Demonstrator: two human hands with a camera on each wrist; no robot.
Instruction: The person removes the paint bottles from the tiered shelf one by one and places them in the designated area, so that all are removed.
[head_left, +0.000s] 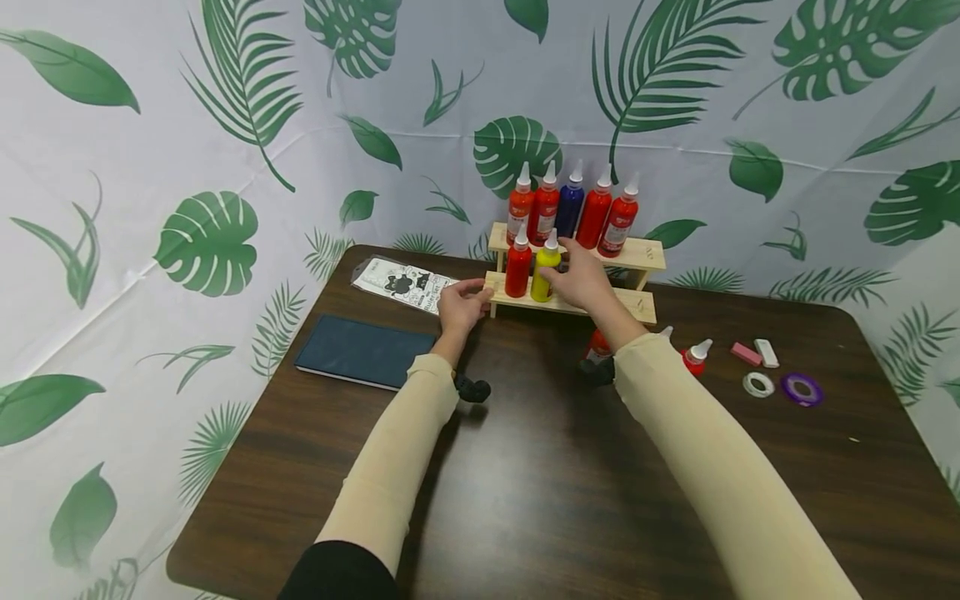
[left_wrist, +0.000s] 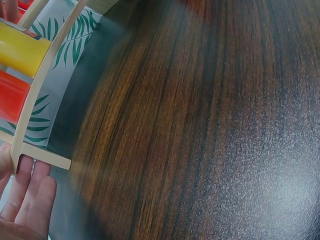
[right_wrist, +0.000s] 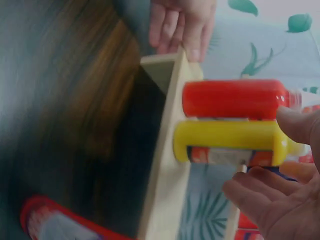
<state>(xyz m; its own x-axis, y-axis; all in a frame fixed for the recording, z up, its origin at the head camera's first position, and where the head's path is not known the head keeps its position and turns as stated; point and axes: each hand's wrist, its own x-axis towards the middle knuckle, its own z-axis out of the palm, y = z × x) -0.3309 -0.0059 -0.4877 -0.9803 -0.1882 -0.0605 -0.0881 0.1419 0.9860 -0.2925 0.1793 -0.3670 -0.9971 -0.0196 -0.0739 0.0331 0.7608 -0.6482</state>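
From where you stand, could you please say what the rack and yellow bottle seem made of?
Rack: likely unpainted wood, matte; pale, faintly grained boards. Yellow bottle: probably plastic, smooth and slightly glossy, judging by its soft highlights.

I can read "Ruler" on the white packet [head_left: 401,282]; the labels [right_wrist: 227,155] on the bottles [head_left: 518,271] look illegible.

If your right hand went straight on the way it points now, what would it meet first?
The right hand would first meet the yellow bottle right in front of it, then probably the red bottle just beyond. I can't tell if it already touches the yellow one.
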